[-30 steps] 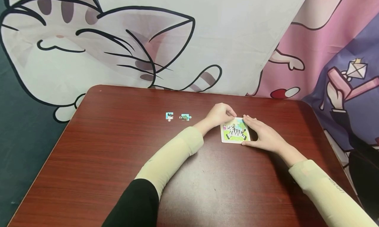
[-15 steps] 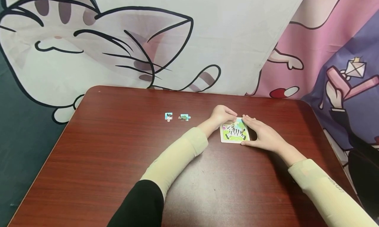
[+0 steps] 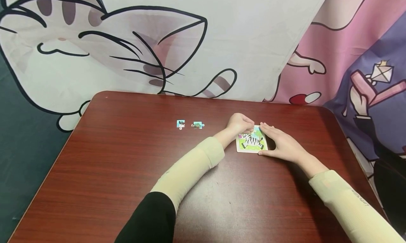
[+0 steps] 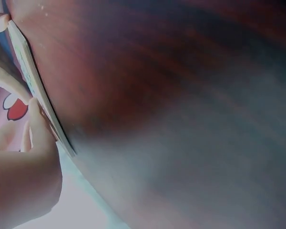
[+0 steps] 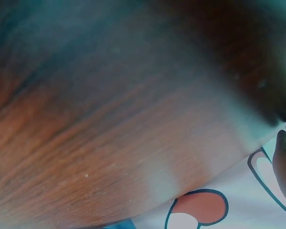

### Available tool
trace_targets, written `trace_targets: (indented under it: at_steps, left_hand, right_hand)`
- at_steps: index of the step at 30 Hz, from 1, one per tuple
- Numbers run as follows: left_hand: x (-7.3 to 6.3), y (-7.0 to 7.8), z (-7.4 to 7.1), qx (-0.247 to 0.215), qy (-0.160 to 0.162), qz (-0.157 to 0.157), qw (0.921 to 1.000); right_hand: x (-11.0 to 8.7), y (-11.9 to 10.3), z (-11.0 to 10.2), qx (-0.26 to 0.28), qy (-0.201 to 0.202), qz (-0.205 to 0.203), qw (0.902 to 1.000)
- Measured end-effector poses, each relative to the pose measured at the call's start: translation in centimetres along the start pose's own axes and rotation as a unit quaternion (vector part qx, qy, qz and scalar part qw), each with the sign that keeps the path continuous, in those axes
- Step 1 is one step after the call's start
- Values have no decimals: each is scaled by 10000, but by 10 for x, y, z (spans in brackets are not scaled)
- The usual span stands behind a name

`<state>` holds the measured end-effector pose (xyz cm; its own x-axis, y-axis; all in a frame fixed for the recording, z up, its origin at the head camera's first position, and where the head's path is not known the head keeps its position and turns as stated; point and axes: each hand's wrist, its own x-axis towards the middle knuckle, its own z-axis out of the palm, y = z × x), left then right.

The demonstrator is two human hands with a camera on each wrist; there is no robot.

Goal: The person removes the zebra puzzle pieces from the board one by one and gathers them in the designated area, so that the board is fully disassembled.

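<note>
Pale cuffed sleeves (image 3: 190, 169) covered both forearms, which reached forward from the near side across the brown table (image 3: 127, 158). The puzzle board (image 3: 247, 151) lay flat, right of table centre. Outline near square, so no clear long axis; near edge ran roughly left to right. Its zebra picture (image 3: 252, 141) stood upright to the person, head to the left, tail to the right. A pale rim framed the printed area; which slots were filled could not be told.

Right hand (image 3: 283, 144): thumb at the board's near right corner, straight fingers at the far right corner, wide gap between, spanning the right edge. Left hand (image 3: 238, 124): bent over the far left corner, fingertips bunched; whether they held a piece could not be told.

Well left of the board, two loose pieces: the green-and-blue piece (image 3: 198, 125), longer left to right, and the zebra-head piece (image 3: 180, 124), tab toward the person. Beyond hung a cat-print cloth (image 3: 253, 35).
</note>
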<state>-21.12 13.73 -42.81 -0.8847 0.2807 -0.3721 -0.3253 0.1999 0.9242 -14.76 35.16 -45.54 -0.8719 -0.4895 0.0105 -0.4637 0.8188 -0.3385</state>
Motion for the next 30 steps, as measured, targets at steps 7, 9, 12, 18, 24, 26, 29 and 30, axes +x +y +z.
trace_targets:
  at_steps: [7,9,12,18,24,26,29,30]
  left_hand:
    - [-4,3,4,-257,273,-254,9990]
    - [-5,4,5,-392,360,-344,9980]
    - [-6,5,8,-545,463,-472,9963]
    - [-8,4,10,-675,596,-544,9944]
    - [-10,4,14,-901,607,-470,9930]
    - [-10,3,15,-894,626,-455,9930]
    - [-9,3,18,-782,662,-420,9939]
    - [-9,2,18,-718,683,-406,9942]
  right_hand:
    - [1,0,0,-4,39,-41,10000]
    - [1,0,0,-10,31,-34,10000]
    - [1,0,0,-22,11,-20,10000]
    - [0,-1,-1,-57,-41,-31,10000]
    - [1,-2,-2,-57,-92,-8,9999]
    - [0,-1,-2,-69,-90,-19,9999]
    - [0,-1,-2,-94,-80,-42,9999]
    - [0,-1,-2,-99,-72,-48,9999]
